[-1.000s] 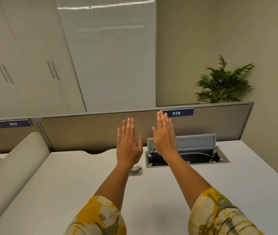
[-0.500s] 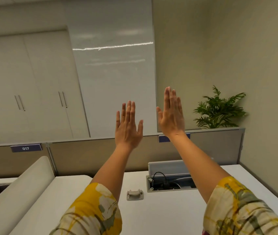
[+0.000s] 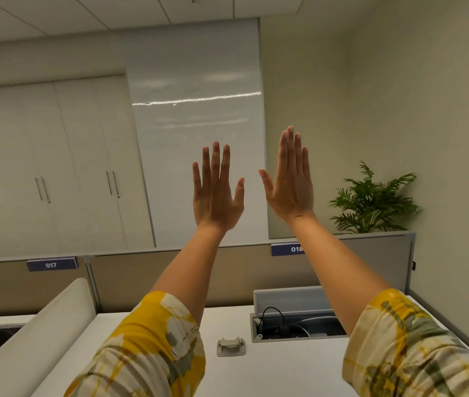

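My left hand [image 3: 216, 193] is raised in front of me with its back toward me, fingers straight and close together, holding nothing. My right hand [image 3: 291, 181] is raised beside it, a little higher, also flat with straight fingers and empty. A small gap separates the two thumbs. Both forearms stretch up from yellow and cream patterned sleeves [image 3: 153, 351] above a white desk [image 3: 285, 371].
An open cable box [image 3: 296, 325] with a raised lid and black cables sits in the desk; a small grey clip [image 3: 231, 345] lies left of it. A grey partition [image 3: 147, 279] labelled 017 and 018 backs the desk. A rounded divider [image 3: 35, 330] stands left, a potted plant [image 3: 370, 202] right.
Both hands have risen from desk height to well above the partition, staying flat and empty. The view has tilted upward, showing more wall and ceiling.
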Demonstrator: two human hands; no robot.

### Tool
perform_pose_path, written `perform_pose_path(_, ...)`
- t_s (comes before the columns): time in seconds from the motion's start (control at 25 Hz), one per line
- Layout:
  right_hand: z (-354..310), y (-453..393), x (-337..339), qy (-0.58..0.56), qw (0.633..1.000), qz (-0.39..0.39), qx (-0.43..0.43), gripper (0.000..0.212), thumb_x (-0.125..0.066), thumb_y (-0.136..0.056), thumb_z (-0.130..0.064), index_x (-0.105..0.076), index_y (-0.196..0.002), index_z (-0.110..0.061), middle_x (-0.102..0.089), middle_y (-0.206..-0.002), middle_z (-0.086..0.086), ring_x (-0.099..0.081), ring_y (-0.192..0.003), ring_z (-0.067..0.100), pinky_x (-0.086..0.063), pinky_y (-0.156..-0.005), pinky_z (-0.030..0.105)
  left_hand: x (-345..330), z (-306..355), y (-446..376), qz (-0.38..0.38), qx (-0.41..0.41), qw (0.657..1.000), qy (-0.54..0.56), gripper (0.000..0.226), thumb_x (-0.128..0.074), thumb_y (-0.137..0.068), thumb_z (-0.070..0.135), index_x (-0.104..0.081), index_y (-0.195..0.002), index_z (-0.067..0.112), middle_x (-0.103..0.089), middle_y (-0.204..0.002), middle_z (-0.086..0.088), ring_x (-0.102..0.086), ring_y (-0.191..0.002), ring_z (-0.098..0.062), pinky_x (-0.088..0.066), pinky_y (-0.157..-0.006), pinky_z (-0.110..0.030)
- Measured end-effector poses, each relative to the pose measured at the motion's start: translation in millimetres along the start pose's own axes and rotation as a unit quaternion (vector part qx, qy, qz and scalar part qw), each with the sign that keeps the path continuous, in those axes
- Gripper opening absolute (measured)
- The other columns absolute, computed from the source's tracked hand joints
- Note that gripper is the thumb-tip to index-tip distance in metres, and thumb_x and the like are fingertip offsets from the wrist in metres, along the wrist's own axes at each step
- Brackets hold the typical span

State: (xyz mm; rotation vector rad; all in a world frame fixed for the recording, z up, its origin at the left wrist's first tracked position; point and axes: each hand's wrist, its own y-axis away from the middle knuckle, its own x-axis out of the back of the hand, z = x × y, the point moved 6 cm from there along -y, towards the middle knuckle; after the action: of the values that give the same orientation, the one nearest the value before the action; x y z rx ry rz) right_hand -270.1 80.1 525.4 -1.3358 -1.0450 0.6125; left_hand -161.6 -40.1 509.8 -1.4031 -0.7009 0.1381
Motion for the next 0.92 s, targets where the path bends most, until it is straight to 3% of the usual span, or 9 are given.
perform_pose_path(0.36, 5, 6, -8, 0.047, 0.999, -0.011, 0.002, 0.08, -0.031, -0.098, -0.057, -0.008, -0.154, -0.004, -0.007, -0.163, 0.015, -0.004, -0.151, 0.028, -0.009, -0.123, 0.041, 1, -4, 4, -0.017, 0.004, 1.0, -0.006, 0.074, -0.023, -0.1, 0.057, -0.006, -0.159, 0.016, -0.002, -0.169, -0.011, 0.001, -0.155, -0.03, 0.0, -0.125, -0.053)
perform_pose_path(0.56, 3, 8, -11, 0.013, 1.0, -0.004, 0.003, 0.08, -0.034, -0.098, -0.055, -0.01, -0.153, -0.002, -0.008, -0.163, 0.015, -0.004, -0.151, 0.028, -0.008, -0.124, 0.041, -4, -5, 5, -0.028, 0.014, 1.0, 0.001, 0.074, -0.023, -0.1, 0.057, -0.005, -0.159, 0.016, -0.001, -0.169, -0.01, 0.003, -0.155, -0.029, 0.003, -0.125, -0.051)
perform_pose_path(0.68, -3, 4, 5, -0.097, 0.992, 0.047, -0.057, 0.076, -0.044, -0.097, -0.047, -0.018, -0.152, -0.001, -0.017, -0.161, 0.018, -0.012, -0.15, 0.03, -0.013, -0.123, 0.041, -11, -7, 11, -0.038, 0.019, 0.999, 0.006, 0.074, -0.025, -0.1, 0.056, -0.004, -0.159, 0.017, 0.001, -0.169, -0.009, 0.005, -0.155, -0.027, 0.005, -0.125, -0.049)
perform_pose_path(0.8, -7, 2, 52, -0.245, 0.951, 0.142, -0.12, 0.061, -0.051, -0.096, -0.033, -0.034, -0.144, 0.001, -0.039, -0.147, 0.019, -0.035, -0.139, 0.029, -0.03, -0.115, 0.041, -15, -13, 16, -0.049, 0.015, 0.999, 0.002, 0.074, -0.025, -0.099, 0.055, -0.002, -0.159, 0.017, 0.002, -0.169, -0.009, 0.007, -0.155, -0.026, 0.005, -0.125, -0.048)
perform_pose_path(0.92, 17, 13, 127, -0.31, 0.909, 0.257, -0.105, 0.044, -0.051, -0.097, -0.023, -0.048, -0.132, 0.002, -0.053, -0.132, 0.013, -0.05, -0.123, 0.022, -0.041, -0.105, 0.033, -16, -16, 19, -0.049, 0.023, 0.998, 0.018, 0.074, -0.023, -0.099, 0.054, -0.001, -0.159, 0.017, 0.002, -0.169, -0.009, 0.007, -0.155, -0.026, 0.003, -0.126, -0.048)
